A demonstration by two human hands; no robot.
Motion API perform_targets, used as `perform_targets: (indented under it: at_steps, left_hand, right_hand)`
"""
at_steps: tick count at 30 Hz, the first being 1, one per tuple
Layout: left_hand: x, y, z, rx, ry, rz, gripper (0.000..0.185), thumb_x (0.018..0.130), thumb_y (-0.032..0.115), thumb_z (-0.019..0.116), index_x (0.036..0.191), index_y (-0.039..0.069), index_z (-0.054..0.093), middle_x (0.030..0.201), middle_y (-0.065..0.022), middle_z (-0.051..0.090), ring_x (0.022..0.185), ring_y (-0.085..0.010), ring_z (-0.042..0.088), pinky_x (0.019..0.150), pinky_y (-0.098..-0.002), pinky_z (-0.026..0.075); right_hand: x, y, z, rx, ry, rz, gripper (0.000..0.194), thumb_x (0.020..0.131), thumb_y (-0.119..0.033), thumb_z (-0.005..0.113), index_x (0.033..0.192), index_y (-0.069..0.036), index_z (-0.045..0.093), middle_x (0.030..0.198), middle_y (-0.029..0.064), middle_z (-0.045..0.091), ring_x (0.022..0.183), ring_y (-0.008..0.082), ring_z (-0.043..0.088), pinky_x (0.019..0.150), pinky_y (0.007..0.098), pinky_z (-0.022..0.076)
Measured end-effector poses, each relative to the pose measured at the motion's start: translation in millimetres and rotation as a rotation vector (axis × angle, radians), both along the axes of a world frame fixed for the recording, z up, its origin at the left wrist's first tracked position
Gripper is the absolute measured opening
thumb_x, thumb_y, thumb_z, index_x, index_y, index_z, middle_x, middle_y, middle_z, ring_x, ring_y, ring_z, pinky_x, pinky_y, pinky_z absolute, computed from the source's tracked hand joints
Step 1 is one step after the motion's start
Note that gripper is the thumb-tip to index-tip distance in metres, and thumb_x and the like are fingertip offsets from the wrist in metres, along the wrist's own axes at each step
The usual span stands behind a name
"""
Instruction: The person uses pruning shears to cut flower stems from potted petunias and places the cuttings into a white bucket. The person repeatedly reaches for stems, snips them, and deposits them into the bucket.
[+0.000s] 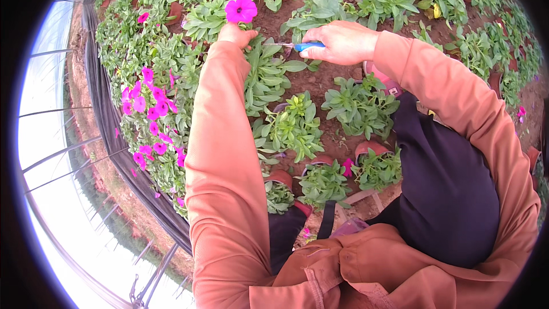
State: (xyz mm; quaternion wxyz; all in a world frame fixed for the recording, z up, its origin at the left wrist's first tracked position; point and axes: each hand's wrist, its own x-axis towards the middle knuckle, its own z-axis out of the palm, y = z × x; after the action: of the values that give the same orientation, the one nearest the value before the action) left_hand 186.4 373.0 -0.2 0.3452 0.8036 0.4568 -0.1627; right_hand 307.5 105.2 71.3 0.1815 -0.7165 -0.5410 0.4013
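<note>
My right hand [339, 43] holds a small blue-handled tool [309, 46], its thin metal blade pointing left over the leaves. Whether it is a pair of snips or a knife cannot be made out. My left hand [233, 36] reaches in among the foliage, thumb out towards the blade. Its fingertips are partly hidden, so any grip on a stem is unclear. Just beyond it a magenta petunia bloom [241, 10] stands out. A leafy green petunia plant [266, 77] spreads below the blade, between my hands and my body.
Potted plants [360, 107] stand in rows on brown soil [324, 83], several pots tilted near my legs. Magenta petunias [156, 103] bloom at left, beside dark sheeting [107, 90] and a translucent greenhouse wall [47, 94]. A pink shoe [381, 77] rests among the pots.
</note>
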Motion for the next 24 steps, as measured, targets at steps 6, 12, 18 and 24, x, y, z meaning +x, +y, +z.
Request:
perform_targets:
  at_steps: [6,12,18,24]
  left_hand:
    - [7,-1,17,-0.215,-0.09,-0.023,0.032,0.07,0.018,0.087,0.086,0.007,0.062,0.065,0.0014,0.06,0.048,-0.0086,0.053,0.042,-0.0254,0.037]
    - [-6,-7,39,-0.25,-0.389,-0.037,0.036,0.066,0.01,0.085,0.098,0.007,0.067,0.074,-0.0011,0.066,0.057,-0.0092,0.057,0.051,-0.0254,0.043]
    - [-17,-10,51,-0.2,-0.425,0.032,0.038,0.072,0.005,0.079,0.108,0.001,0.066,0.088,-0.0058,0.07,0.067,-0.0139,0.063,0.057,-0.0276,0.05]
    - [-88,22,66,-0.468,-0.782,0.692,0.014,0.081,0.005,0.069,0.093,0.004,0.063,0.087,-0.0082,0.069,0.069,-0.0163,0.064,0.05,-0.0276,0.047]
  right_hand:
    - [0,5,7,-0.073,-0.072,0.046,0.047,0.095,-0.049,0.049,0.117,-0.01,0.06,0.094,0.0164,0.067,0.09,0.0368,0.063,0.079,0.047,0.0487]
    - [-14,19,12,-0.069,-0.219,0.065,0.042,0.093,-0.046,0.049,0.105,-0.008,0.062,0.093,0.0141,0.068,0.093,0.034,0.065,0.081,0.0473,0.0492]
    - [-21,33,14,-0.017,-0.265,0.143,0.039,0.091,-0.042,0.053,0.101,-0.006,0.062,0.089,0.0138,0.068,0.09,0.0342,0.065,0.079,0.0471,0.0495]
    - [-9,17,21,0.0,-0.207,0.075,0.041,0.092,-0.046,0.053,0.114,-0.011,0.061,0.083,0.0156,0.068,0.081,0.0367,0.065,0.073,0.0476,0.0493]
